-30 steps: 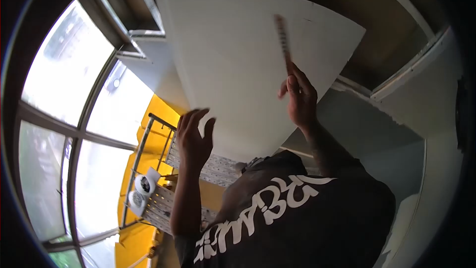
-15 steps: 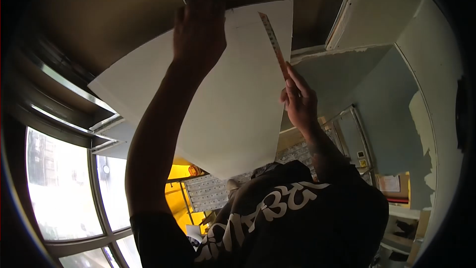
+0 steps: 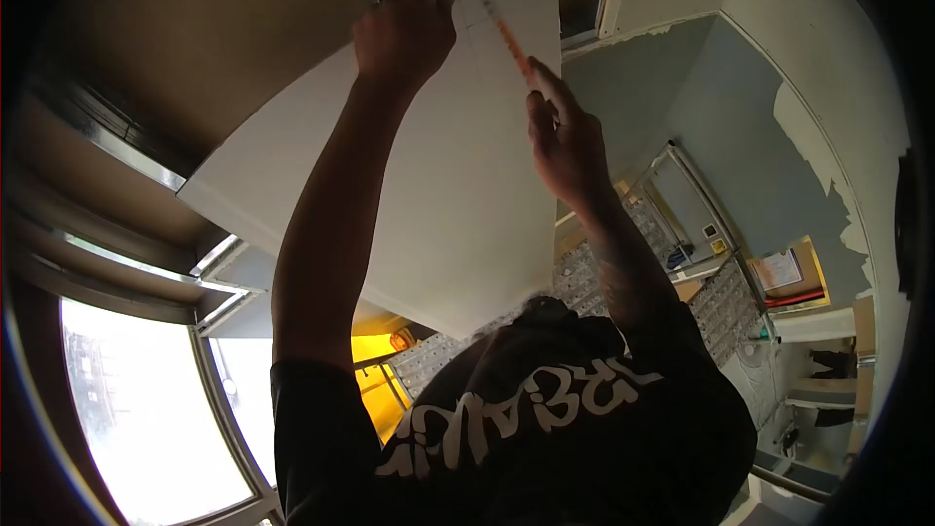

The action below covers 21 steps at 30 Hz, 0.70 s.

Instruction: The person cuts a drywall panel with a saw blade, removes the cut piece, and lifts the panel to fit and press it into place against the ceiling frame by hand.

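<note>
Head: ruler point(image 3: 506, 37) before white board point(image 3: 467, 175)

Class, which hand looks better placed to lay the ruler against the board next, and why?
Probably the right hand: it holds the ruler in front of the board. The left hand is up by the board's top edge, away from the ruler.

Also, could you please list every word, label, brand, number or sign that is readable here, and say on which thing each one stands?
Black shirt: large pale stylised letters, perhaps one "B"; the full word is not readable.
Marked stick in the right hand: dark marks, too blurred to read.
Pale sheet at far right: too small to read.
</note>
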Each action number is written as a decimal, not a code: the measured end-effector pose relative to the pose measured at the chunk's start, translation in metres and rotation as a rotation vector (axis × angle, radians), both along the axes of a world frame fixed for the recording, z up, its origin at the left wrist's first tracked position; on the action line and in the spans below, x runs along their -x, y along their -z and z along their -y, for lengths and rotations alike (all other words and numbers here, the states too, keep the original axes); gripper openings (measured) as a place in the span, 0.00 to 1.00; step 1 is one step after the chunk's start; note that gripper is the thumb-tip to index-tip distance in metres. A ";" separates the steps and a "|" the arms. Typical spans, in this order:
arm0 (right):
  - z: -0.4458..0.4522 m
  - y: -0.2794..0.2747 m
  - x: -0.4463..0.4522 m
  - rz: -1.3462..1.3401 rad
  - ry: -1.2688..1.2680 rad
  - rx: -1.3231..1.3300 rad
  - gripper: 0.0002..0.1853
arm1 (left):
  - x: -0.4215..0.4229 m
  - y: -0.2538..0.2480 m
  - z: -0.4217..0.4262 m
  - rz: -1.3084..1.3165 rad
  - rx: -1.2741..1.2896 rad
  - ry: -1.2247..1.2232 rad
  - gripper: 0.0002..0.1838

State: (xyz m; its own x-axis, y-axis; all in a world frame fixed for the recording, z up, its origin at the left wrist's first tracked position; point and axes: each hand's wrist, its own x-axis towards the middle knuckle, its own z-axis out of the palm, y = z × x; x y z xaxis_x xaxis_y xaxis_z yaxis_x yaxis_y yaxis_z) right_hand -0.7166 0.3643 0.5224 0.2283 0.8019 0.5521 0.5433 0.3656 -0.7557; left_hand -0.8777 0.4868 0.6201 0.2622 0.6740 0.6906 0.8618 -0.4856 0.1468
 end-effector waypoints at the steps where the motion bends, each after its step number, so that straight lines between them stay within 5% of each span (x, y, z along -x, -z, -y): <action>1: 0.001 -0.001 -0.002 0.032 0.028 -0.019 0.17 | -0.004 -0.002 0.006 -0.025 -0.011 -0.033 0.15; 6: 0.000 -0.015 -0.014 0.074 -0.060 -0.281 0.21 | -0.019 -0.005 0.027 -0.022 -0.004 -0.077 0.15; 15: -0.002 -0.009 -0.025 0.357 0.018 -0.180 0.31 | -0.031 -0.001 0.041 0.057 -0.132 -0.084 0.13; 21: 0.012 -0.009 -0.031 0.392 -0.225 -0.038 0.35 | -0.044 -0.006 0.049 0.064 -0.063 -0.161 0.14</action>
State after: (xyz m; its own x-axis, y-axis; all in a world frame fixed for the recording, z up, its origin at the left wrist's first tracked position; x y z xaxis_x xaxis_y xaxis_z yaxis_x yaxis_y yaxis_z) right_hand -0.6860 0.3519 0.5315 -0.1815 0.7854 0.5917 0.6895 0.5307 -0.4929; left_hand -0.8339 0.4373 0.6262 0.1082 0.6583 0.7449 0.9191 -0.3519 0.1775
